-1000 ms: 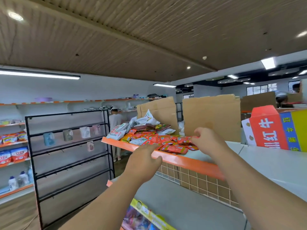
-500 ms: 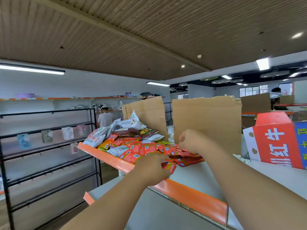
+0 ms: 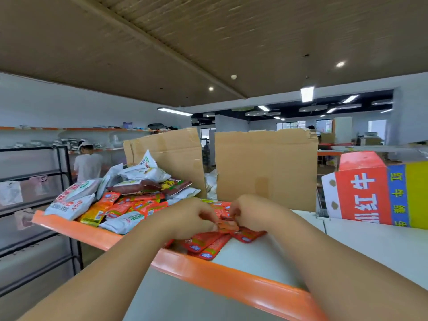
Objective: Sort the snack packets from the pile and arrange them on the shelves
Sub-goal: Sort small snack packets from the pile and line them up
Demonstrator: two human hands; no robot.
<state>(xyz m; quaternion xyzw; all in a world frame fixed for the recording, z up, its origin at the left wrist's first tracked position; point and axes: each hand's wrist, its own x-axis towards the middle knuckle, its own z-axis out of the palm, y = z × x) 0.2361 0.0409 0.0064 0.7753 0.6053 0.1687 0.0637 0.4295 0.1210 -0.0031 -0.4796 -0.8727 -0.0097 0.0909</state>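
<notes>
Head view. The left hand (image 3: 185,218) and right hand (image 3: 253,213) meet over the shelf (image 3: 208,273). Their fingers are curled and appear to pinch one red packet (image 3: 228,224) between them. Judged purpose: separating it from the pile (image 3: 129,198) for sorting. Flat packets (image 3: 208,245) lie just below the hands, at the shelf's orange edge. The pile sits to the left, with white and red bags mixed. Cardboard (image 3: 266,167) stands behind it. A carton (image 3: 363,195) lies to the right, well apart. Nothing obstructs the hands.
</notes>
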